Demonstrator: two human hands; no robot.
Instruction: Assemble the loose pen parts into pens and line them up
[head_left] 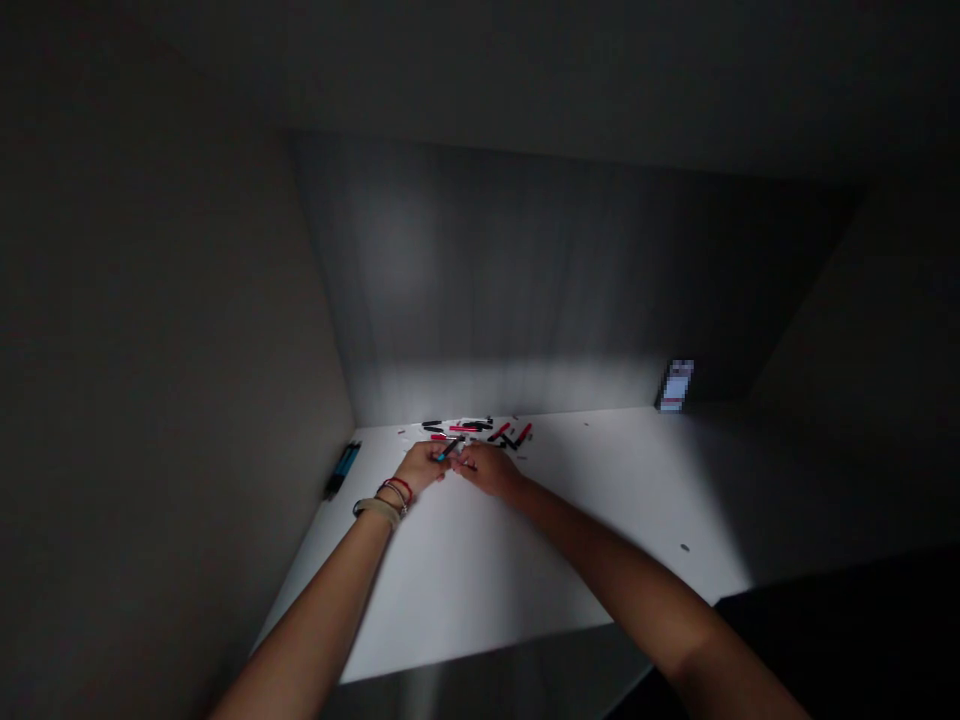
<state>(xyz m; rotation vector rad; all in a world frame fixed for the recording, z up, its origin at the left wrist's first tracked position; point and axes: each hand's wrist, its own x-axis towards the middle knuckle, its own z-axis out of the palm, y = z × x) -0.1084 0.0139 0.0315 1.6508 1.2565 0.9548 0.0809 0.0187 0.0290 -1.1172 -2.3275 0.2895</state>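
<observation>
My left hand (420,468), with bracelets at its wrist, is closed around a dark pen (451,448) that has a blue end. Close beside it on the right, my right hand (487,468) has its fingers pinched together near the pen. Whatever lies between those fingertips is too small to make out. Just beyond both hands is a loose spread of red and black pens or pen parts, among them a red piece (524,433) and a black piece (433,424).
Blue-and-black pens (344,468) lie along the left wall of the white table (450,590). A phone-like device (676,386) with a blurred screen leans at the back right. One small dark bit (685,547) lies near the right front. A grey panel (525,280) rises behind.
</observation>
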